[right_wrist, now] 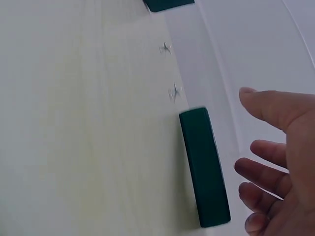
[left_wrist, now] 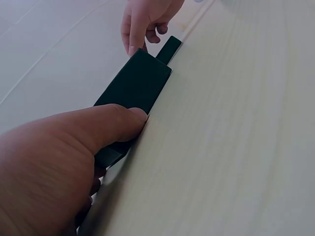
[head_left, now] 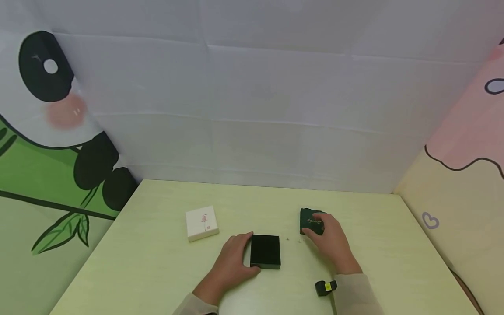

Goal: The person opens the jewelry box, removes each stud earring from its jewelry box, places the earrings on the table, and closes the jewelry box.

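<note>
On the table lies a square box base (head_left: pixel 265 250), dark green outside with a black top face. My left hand (head_left: pixel 232 264) holds it from the left, the thumb (left_wrist: pixel 125 125) along its near side and the index finger by its far left corner. Farther right rests a dark green box lid (head_left: pixel 311 221) with gold lettering. Over its right side hovers my right hand (head_left: pixel 332 240), its fingers spread and loosely bent. A gap shows between those fingers and the lid in the right wrist view. Two small spiky, glittering pieces (right_wrist: pixel 174 92), perhaps earrings, lie between base and lid.
A white square box (head_left: pixel 202 223) with a pink flower print sits at the back left of the pale table (head_left: pixel 165 271). White cloth (head_left: pixel 275 109) hangs behind the table, with printed panels at both sides. A small black device (head_left: pixel 326 288) is at my right wrist.
</note>
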Tool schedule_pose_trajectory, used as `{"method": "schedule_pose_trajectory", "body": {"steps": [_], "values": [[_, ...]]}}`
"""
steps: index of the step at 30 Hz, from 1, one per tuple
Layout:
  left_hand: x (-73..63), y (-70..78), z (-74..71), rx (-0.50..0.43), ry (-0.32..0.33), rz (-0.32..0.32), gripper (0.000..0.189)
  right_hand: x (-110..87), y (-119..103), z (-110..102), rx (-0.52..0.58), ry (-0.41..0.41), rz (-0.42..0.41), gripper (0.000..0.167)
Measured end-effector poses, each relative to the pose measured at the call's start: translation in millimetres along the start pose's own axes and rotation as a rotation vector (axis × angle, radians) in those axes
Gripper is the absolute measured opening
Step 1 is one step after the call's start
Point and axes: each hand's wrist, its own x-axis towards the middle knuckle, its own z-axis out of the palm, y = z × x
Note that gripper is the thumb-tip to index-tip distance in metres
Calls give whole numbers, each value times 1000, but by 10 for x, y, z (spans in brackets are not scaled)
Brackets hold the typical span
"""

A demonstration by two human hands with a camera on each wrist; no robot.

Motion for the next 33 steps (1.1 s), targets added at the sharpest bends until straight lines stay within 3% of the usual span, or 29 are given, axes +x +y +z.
{"method": "schedule_pose_trajectory", "body": {"steps": [5,11,26,33], "values": [[0,1,-6,7,-1,1,91,54,139,-116,-38,-23,38,80],[-7,9,-22,3,-9,0,91,128,178,-220,-120,-138,105,103],[-23,-5,-45,1,-30,-25,93,322,219,-177,-254,-278,62,120],[-32,1,-64,-4,-41,-39,94,380,171,-161,-244,-346,88,120]]}}
